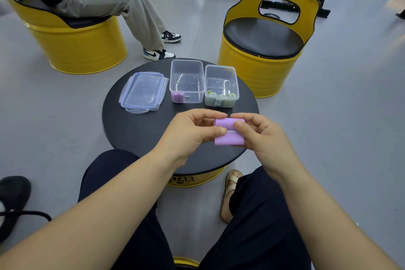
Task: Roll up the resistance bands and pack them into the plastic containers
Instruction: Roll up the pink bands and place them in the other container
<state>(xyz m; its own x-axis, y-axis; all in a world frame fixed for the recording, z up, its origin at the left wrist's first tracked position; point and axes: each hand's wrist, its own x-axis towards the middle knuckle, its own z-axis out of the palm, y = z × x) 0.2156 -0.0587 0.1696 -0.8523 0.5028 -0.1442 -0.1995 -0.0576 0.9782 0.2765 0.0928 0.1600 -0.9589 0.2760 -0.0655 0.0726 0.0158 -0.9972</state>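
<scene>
Purple band (229,132) half-rolled, two clear containers (186,81) upright, open

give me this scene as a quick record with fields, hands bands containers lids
left hand: grip on purple band, rolling it
right hand: grip on the same band
purple band: partly rolled, held above the round table
left container: open, purple rolls in near-left corner
right container: open, green rolls along near side
lids: stacked, left of the containers

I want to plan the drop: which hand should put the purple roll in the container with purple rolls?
Probably left: the left hand sits nearer that container; both hold the purple band.
</scene>
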